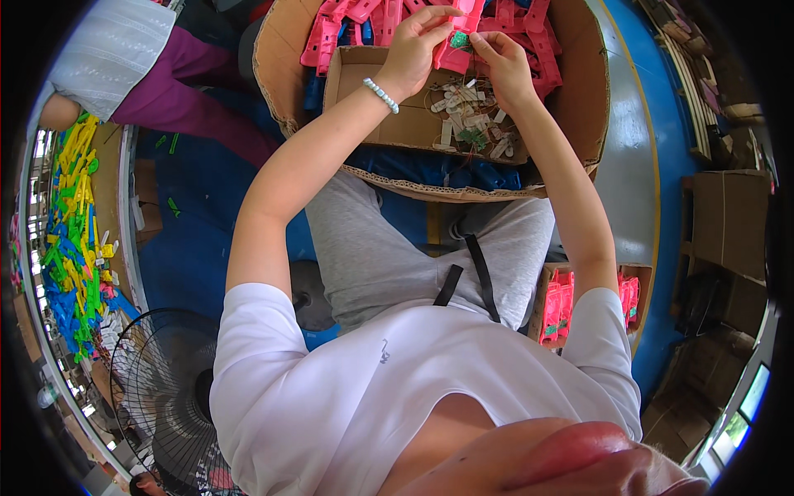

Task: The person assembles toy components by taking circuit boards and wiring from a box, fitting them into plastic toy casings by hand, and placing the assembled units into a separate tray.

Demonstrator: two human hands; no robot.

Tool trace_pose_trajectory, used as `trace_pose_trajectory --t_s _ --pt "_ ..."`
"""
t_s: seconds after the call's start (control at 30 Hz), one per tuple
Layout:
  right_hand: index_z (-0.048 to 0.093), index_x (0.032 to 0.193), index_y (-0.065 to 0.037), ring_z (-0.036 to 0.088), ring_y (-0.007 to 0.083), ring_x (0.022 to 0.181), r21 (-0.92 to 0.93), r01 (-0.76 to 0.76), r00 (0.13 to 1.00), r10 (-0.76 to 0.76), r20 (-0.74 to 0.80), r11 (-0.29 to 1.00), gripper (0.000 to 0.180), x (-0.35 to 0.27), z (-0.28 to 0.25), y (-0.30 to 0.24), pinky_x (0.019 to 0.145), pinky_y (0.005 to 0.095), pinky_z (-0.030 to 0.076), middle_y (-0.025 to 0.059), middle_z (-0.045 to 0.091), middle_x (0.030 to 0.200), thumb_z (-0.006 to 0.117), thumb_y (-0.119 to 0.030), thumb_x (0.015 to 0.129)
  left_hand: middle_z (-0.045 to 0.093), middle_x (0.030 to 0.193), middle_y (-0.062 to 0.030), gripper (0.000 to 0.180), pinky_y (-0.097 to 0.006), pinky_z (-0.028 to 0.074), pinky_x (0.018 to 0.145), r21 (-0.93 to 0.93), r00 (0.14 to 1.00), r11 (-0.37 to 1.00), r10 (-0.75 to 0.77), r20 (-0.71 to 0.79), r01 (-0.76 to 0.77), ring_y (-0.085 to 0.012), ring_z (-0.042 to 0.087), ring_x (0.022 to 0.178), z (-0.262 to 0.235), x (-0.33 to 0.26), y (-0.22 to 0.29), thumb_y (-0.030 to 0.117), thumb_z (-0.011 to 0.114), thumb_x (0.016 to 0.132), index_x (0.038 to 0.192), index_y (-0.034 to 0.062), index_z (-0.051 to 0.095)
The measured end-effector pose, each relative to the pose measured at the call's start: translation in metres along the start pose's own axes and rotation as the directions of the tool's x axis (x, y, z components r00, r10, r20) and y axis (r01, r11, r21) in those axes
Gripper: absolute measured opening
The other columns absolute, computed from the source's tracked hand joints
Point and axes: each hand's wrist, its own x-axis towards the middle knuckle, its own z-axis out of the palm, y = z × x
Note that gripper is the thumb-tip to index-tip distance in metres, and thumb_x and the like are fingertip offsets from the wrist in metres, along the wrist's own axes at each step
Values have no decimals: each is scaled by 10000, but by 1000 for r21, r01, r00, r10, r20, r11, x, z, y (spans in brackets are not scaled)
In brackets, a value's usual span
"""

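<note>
Seen from above, a seated worker in a white T-shirt and grey trousers holds a pink plastic part (460,41) over a small open cardboard tray (389,124) that rests inside a larger round-walled cardboard box (579,99). The left hand (418,45), a white bead bracelet (380,95) at its wrist, is closed on the part's left side, thumb and fingers pinching it near the top edge; the right hand (500,62) is closed on its right side, with the fingertips pressed around a small green piece (459,40) set against the pink plastic (whether that piece is already fixed in place cannot be told). Below the hands, the tray holds a loose scatter of small white and green components (471,124). Behind it, the large box is heaped with more pink plastic parts (364,21) of the same kind, with dark blue parts (463,174) showing beneath the tray. At the worker's right hip stands another small carton (579,302) packed with pink pieces. Along the left rim of the frame runs a bench (112,190) piled with yellow, green and blue plastic parts (70,215), and a black wire-guarded fan (157,397) stands on the blue floor beside it. A second person in purple trousers (182,91) sits at upper left.
</note>
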Motion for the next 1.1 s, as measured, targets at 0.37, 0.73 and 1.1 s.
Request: trace_pose_trajectory --t_s 0.37,0.73,1.1 --pt "597 995 -10 610 93 765 57 96 995 -96 -9 994 188 0 1 0 722 231 495 37 666 877 697 -146 915 623 1038 -19 208 -245 447 896 166 999 985 49 -20 -45 -97 568 1002 2 -2 4 156 569 979 1128 14 599" --pt "584 1006 17 632 104 806 -149 244 967 -252 -38 958 209 -3 3 -5 729 234 498 70 686 877 690 -141 920 625 1077 -37 222 -245 442 896 173 999 984 44 -7 -42 -108 568 1017 3 -3 7 143 562 983 1151 3 600" --pt "590 1096 46 642 107 803 -217 234 969 -245 -22 948 301 -4 8 -5 702 230 501 92 700 894 692 -176 920 634 1075 -44 204 -254 437 924 242 994 966 105 -34 -94 -123 574 1048 -5 -3 -4 130 554 986 1134 -1 603"
